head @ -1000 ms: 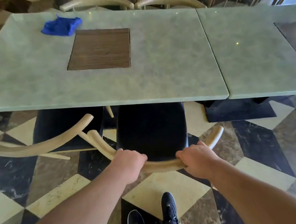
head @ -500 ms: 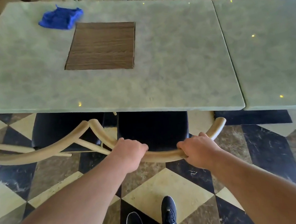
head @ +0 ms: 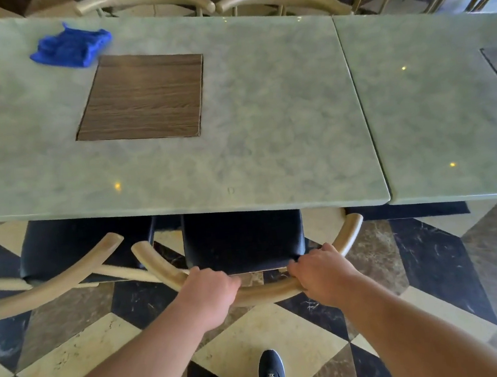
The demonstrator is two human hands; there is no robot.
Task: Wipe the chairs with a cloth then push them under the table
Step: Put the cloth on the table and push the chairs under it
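Gripping the curved wooden backrest [head: 264,292], the left hand [head: 208,287] and right hand [head: 321,276] are both closed around it. The chair's dark seat [head: 243,241] is partly under the table [head: 268,155]. It seems rigid and rather heavy, so this rail is a good hold

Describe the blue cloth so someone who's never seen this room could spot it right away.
Start at the pale green marble table with a square wooden panel set into its top. Just beyond that panel's far left corner lies the cloth, a crumpled bright blue rag. It is the only loose thing on the tabletop and the only vivid blue in view.
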